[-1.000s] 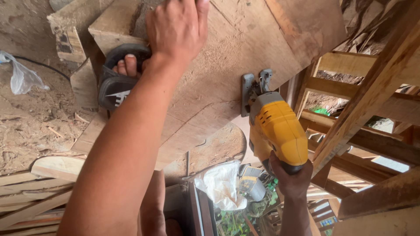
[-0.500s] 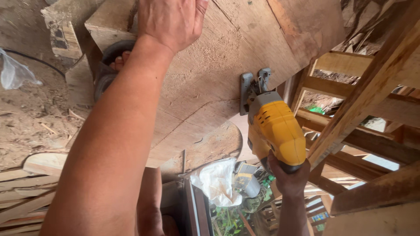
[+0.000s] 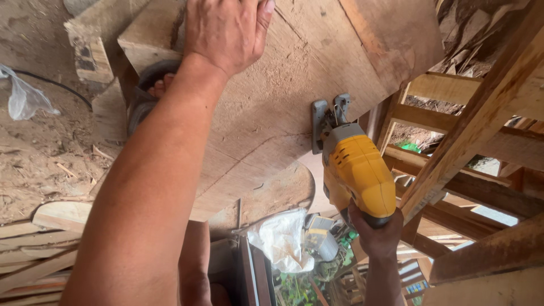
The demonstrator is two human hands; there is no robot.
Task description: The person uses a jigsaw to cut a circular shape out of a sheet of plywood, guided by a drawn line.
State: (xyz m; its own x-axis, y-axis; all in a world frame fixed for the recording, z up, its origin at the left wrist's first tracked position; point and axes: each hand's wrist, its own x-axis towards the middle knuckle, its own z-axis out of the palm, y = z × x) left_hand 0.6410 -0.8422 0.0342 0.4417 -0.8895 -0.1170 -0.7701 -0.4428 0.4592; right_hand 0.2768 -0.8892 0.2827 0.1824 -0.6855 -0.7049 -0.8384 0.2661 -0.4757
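Head view | left hand (image 3: 226, 34) flat, gripping nothing, pressing board (image 3: 294, 102) | right hand (image 3: 377, 232) clamped on yellow jigsaw (image 3: 354, 170) | risk: board overhangs; could shift, pinching blade or jerking saw.

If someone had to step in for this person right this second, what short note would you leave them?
Left hand: pressed flat on the wooden board, holding it down.
Right hand: closed grip on the rear of the yellow jigsaw, whose metal base sits on the board near its right edge.
Done: a curved pencil line runs across the board; how far the cut has gone cannot be seen.
Left: judging by the line, probably sawing along it, board held steady.
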